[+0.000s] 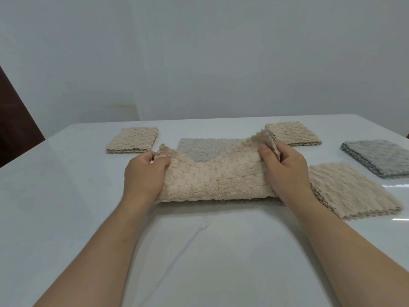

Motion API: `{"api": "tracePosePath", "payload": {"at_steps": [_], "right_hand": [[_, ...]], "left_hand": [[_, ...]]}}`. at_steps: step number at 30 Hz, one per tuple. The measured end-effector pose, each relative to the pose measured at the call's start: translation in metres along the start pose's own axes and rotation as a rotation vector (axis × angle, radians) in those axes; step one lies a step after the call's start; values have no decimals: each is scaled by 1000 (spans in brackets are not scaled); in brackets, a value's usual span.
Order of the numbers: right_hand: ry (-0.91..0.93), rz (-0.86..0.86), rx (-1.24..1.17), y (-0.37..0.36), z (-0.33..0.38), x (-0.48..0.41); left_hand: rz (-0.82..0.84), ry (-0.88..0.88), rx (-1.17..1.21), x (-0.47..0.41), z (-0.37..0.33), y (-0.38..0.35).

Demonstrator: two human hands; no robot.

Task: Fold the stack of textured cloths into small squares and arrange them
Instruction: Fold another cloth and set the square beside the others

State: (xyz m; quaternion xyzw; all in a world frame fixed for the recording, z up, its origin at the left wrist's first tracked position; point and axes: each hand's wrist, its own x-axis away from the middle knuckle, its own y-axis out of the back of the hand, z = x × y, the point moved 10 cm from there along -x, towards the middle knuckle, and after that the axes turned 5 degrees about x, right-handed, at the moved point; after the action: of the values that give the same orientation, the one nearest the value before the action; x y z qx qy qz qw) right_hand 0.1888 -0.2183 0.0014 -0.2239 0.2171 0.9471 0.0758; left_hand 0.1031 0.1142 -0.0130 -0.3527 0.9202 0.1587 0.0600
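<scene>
A beige textured cloth (218,180) lies across the middle of the white table (66,196), its near half raised and sagging between my hands. My left hand (143,173) pinches its left corner; my right hand (285,171) pinches its right corner. The cloth's grey underside (205,149) shows flat on the table beyond the raised edge. One folded beige square (132,140) sits at the far left, and another folded beige square (293,133) lies at the far right.
A beige stack of cloths (354,191) lies right of my right hand. A grey folded stack (378,157) sits near the table's right edge. A dark brown chair back (15,125) stands at the far left. A pale wall rises behind the table.
</scene>
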Motion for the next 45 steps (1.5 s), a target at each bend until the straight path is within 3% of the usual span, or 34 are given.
{"api": "tracePosePath", "payload": {"at_steps": [7,17,29,38,45], "right_hand": [[-121,148,383,-14,-24,-1],[-58,113,338,-16,-26,-8],[-80,386,577,-45,-50,-7],[88,256,346,-35,-19,-6],[-8,169,126,-20,-21,-9]], "left_hand": [[46,-29,-440,4,4,-5],[33,-40,-320,-4,12,-7],[284,-71,-573,-3,30,-37],[168,-174,-221,-6,14,-26],[111,-80,19,-10,16,-17]]}}
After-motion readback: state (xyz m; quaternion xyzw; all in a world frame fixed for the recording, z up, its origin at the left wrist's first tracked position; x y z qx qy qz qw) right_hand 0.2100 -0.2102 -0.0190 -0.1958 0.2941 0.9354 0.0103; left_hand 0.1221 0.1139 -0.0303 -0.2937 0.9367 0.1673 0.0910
